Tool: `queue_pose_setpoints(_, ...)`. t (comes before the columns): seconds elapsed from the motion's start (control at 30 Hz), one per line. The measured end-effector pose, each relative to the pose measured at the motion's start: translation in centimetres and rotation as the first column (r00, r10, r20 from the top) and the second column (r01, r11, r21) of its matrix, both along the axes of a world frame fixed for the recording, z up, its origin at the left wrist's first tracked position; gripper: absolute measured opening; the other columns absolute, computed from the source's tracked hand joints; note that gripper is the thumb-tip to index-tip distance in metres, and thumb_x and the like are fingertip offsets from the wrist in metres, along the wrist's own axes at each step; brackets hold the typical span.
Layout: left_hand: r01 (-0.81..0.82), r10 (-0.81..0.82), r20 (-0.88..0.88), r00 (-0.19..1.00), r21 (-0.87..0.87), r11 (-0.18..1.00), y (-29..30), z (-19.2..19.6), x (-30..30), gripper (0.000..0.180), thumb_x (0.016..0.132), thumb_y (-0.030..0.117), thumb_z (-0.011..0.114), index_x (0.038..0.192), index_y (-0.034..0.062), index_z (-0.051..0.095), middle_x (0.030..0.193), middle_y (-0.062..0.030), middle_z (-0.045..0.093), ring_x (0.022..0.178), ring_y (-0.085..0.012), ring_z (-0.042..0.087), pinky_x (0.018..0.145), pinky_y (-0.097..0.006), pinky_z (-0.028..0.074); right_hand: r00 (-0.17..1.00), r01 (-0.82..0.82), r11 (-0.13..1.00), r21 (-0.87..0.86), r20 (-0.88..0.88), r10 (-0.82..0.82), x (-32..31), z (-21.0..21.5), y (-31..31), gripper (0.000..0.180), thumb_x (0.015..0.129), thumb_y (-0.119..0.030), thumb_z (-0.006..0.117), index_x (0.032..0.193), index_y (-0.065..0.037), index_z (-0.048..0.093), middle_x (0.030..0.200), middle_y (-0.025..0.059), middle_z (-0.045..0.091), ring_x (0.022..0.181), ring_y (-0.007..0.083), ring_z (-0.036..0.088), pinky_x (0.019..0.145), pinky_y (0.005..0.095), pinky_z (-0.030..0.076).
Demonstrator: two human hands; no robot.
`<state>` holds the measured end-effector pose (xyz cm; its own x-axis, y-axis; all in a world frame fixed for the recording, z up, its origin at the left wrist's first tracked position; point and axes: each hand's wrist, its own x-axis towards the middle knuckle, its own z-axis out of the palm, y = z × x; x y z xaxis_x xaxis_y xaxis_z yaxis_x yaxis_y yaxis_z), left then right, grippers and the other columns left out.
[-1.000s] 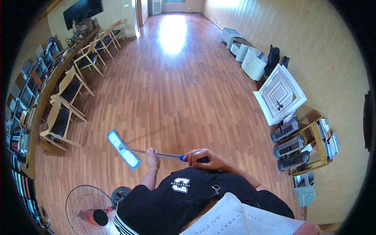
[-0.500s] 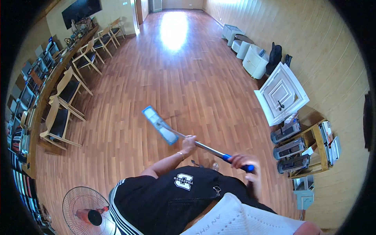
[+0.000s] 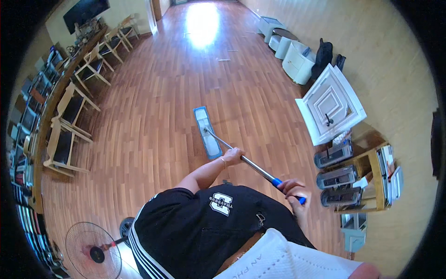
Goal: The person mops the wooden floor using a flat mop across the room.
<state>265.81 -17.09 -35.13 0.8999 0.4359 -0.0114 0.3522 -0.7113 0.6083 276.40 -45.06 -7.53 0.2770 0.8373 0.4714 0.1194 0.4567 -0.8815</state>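
Note:
A flat mop (image 3: 215,142) with a light blue and white rectangular head lies on the wooden floor ahead of me. Its metal pole slants back toward my right side. Partway down the pole, my left hand (image 3: 233,156) is wrapped round the metal shaft. At the upper end, my right hand (image 3: 296,194) grips the blue handle, with part of the blue tip showing past the fingers. The head is angled slightly, its far end leaning left.
Wooden chairs (image 3: 65,146) line a long counter (image 3: 42,153) at left. A standing fan (image 3: 95,253) is near left. On the right stand white cabinets (image 3: 297,63), a white panel door (image 3: 327,107) and a wooden rack (image 3: 375,172). Small pale strips (image 3: 224,60) lie on the far floor.
The mop head has moved right and swung to point more straight ahead. My left hand has shifted right and forward with the pole; both hands still hold it.

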Motion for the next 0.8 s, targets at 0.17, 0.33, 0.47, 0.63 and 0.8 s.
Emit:
queue_pose_setpoints(0.17,-0.254,0.254,0.016,0.967,0.004,0.967,3.0,-1.7,0.0,0.012,0.075,0.024,0.068,0.081,0.0148,0.063,0.093,-0.0106,0.063,0.097,-0.0325,0.06,0.076,-0.047,0.05,0.843,-0.385,0.909,-0.161,0.34,0.417,4.2,1.5,6.1,0.023,0.075,-0.02,0.069,0.067,0.0,0.059,0.075,0.0155,0.058,0.08,0.0332,0.063,0.078,0.0439,0.052)
queue_pose_setpoints(0.33,-0.461,0.46,0.115,0.88,-0.023,0.887,4.9,-4.9,-2.2,0.015,0.074,0.018,0.066,0.089,0.0138,0.062,0.101,-0.0089,0.062,0.105,-0.0325,0.057,0.079,-0.049,0.048,0.681,-0.591,0.803,-0.076,0.486,0.547,4.4,3.5,11.8,0.017,0.069,-0.016,0.064,0.066,-0.001,0.057,0.07,0.0127,0.058,0.073,0.0329,0.065,0.073,0.0415,0.054)
queue_pose_setpoints(0.47,-0.662,0.651,0.159,0.742,0.021,0.749,3.6,-3.1,-3.6,0.013,0.075,0.017,0.062,0.088,0.015,0.064,0.098,-0.0073,0.063,0.102,-0.0288,0.059,0.077,-0.048,0.048,0.535,-0.766,0.642,0.016,0.569,0.625,5.0,4.4,15.4,0.018,0.063,-0.018,0.063,0.067,-0.002,0.059,0.072,0.0139,0.064,0.075,0.0333,0.069,0.064,0.0376,0.054)
queue_pose_setpoints(0.63,-0.779,0.774,0.125,0.621,-0.011,0.626,-1.1,3.6,-8.2,0.013,0.075,0.025,0.063,0.082,0.0154,0.066,0.09,-0.0058,0.066,0.094,-0.0284,0.062,0.074,-0.047,0.048,0.338,-0.878,0.479,0.01,0.722,0.604,2.3,7.4,16.9,0.03,0.068,-0.032,0.072,0.068,-0.004,0.061,0.073,0.0092,0.066,0.074,0.0276,0.07,0.049,0.0303,0.044)
queue_pose_setpoints(0.8,-0.823,0.81,0.167,0.563,0.025,0.567,-7.2,5.5,-12.6,0.018,0.072,0.032,0.064,0.074,0.0146,0.068,0.078,-0.0081,0.065,0.089,-0.0288,0.063,0.072,-0.047,0.048,0.105,-0.974,0.225,-0.039,0.796,0.596,-1.4,11.0,16.6,0.041,0.076,-0.045,0.07,0.071,-0.005,0.061,0.073,0.0083,0.066,0.07,0.0251,0.07,0.047,0.03,0.039)
